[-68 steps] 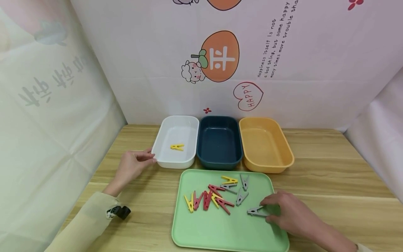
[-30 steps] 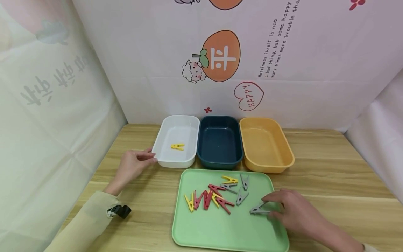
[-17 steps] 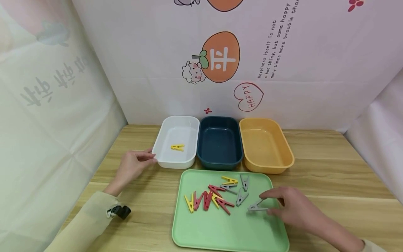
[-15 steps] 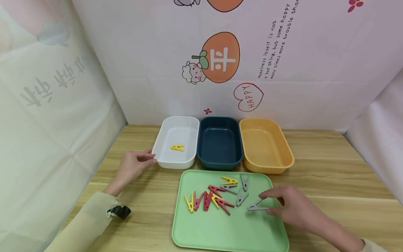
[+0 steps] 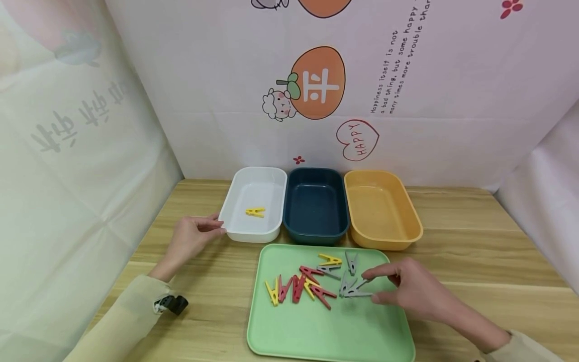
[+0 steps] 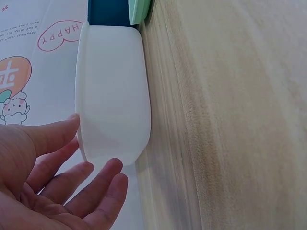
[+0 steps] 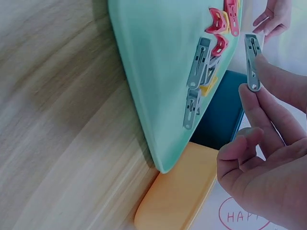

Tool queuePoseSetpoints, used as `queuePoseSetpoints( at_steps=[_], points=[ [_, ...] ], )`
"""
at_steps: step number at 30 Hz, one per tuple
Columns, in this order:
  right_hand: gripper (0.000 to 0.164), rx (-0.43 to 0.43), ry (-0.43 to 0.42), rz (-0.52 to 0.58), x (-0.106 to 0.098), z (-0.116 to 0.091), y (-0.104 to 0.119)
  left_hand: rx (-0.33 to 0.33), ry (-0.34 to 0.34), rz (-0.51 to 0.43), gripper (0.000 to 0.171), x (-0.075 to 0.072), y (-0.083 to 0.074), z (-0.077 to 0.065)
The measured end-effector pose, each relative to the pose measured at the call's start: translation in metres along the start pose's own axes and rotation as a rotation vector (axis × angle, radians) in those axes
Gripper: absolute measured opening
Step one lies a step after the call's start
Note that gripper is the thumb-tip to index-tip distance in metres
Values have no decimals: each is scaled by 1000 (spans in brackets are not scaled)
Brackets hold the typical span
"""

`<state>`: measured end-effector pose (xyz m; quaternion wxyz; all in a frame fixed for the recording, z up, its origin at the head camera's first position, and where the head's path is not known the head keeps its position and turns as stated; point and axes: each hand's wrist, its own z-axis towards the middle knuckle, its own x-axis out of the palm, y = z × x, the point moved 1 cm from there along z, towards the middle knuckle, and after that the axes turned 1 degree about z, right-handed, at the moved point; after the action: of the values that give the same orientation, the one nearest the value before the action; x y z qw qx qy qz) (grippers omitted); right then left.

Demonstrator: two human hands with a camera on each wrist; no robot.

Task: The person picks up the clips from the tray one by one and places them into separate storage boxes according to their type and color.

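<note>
My right hand (image 5: 413, 291) pinches a grey clothespin (image 7: 252, 60) by its two handle ends, between thumb and fingers. It is raised over the green tray (image 5: 316, 332), and in the head view it overlaps another grey clothespin (image 5: 346, 281) lying there. Red clothespins (image 5: 298, 288), yellow ones (image 5: 272, 291) and further grey ones (image 5: 352, 262) lie spread on the tray. My left hand (image 5: 190, 241) touches the near left corner of the white bin (image 6: 112, 91) with loosely bent fingers, the thumb tip at the rim. One yellow clothespin (image 5: 255, 212) lies inside that bin.
A dark blue bin (image 5: 315, 236) and an orange bin (image 5: 384, 241) stand in a row right of the white one, behind the tray. The wooden table (image 5: 475, 241) meets a printed cloth backdrop (image 5: 217, 125) at the back.
My right hand has moved left and slightly away from me with the grey clothespin, from the tray's right side toward the other grey ones. My left hand stays at the white bin.
</note>
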<state>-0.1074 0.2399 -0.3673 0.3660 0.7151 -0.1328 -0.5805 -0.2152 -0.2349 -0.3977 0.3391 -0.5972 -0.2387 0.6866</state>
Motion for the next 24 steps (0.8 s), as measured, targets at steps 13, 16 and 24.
queuePoseSetpoints(
  at_steps=[13,16,24],
  points=[
    [37,50,11,77,0,18,16,-2,3,-16,21,2,3,0],
    [37,56,-4,76,0,23,19,0,4,-20,22,2,5,0],
    [35,39,-60,71,-3,37,24,5,9,-24,22,2,3,1]
  ],
)
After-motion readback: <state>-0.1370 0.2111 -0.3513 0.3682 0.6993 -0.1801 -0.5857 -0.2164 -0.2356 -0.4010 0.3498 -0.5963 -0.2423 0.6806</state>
